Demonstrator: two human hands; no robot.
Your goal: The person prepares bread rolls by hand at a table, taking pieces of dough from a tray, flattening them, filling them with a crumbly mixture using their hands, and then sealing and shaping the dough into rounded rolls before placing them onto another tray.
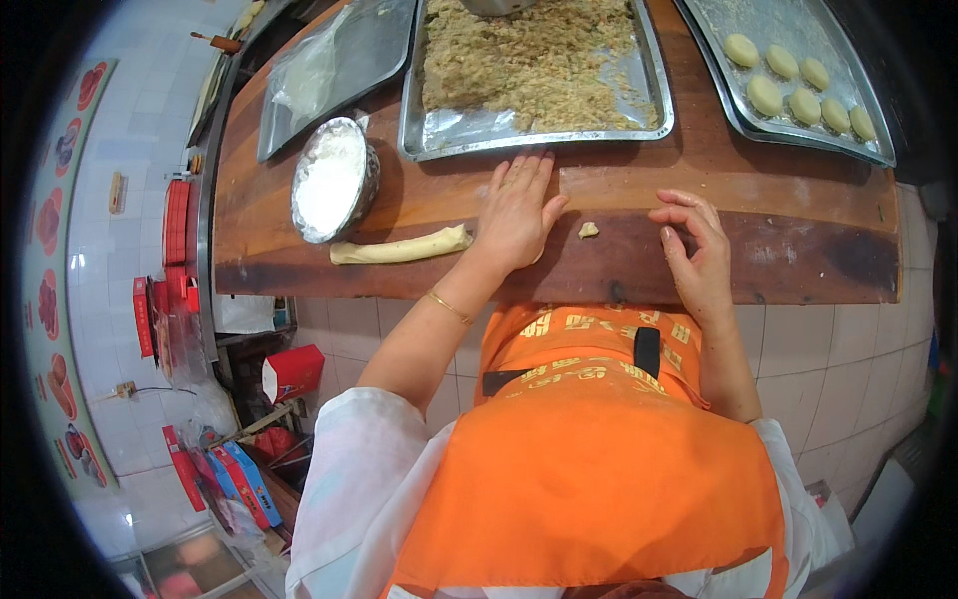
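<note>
My left hand (517, 215) lies palm down on the wooden table with its fingers stretched toward the big tray. A sliver of pale dough seems to show at the edge of its palm; the rest of what is under it is hidden. Just left of that wrist a roll of pale dough (401, 247) lies along the front of the table. My right hand (699, 252) is at the table's front edge, fingers loosely bent and apart from the thumb, with nothing visible in it. Between both hands sits a small scrap of dough (589, 231).
A metal bowl of white flour (331, 182) stands left of the dough roll. Behind are a tray of crumbly brown filling (539, 140), a tray holding a plastic bag (374, 95), and a right-hand tray (718, 85) with several round dough pieces (764, 96). Red boxes (291, 373) sit lower left.
</note>
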